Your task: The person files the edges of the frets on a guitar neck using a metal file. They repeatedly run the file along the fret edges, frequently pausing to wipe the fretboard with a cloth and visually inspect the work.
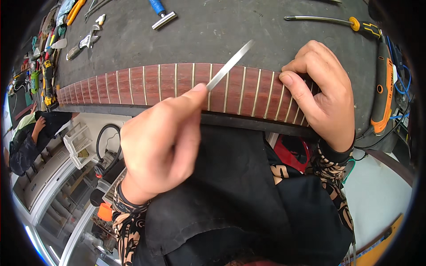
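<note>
A long reddish-brown fretboard [167, 82] with several metal frets lies along the bench's near edge, narrowing toward the left. My left hand [159, 142] is closed on a flat metal file [230, 62], which slants up to the right across the frets, its tip past the board's far edge. Toward the board's right end, my right hand [324, 88] is curled over it, thumb and index finger pinched at the far edge; the other fingertips are hidden.
The dark mat [235, 22] holds a blue-handled tool [163, 20], wrench [82, 44], screwdriver [319, 20] and orange-black power tool [382, 88]. Tools crowd the far left. Another person [31, 137] works at lower left, near a white plastic stool [80, 144].
</note>
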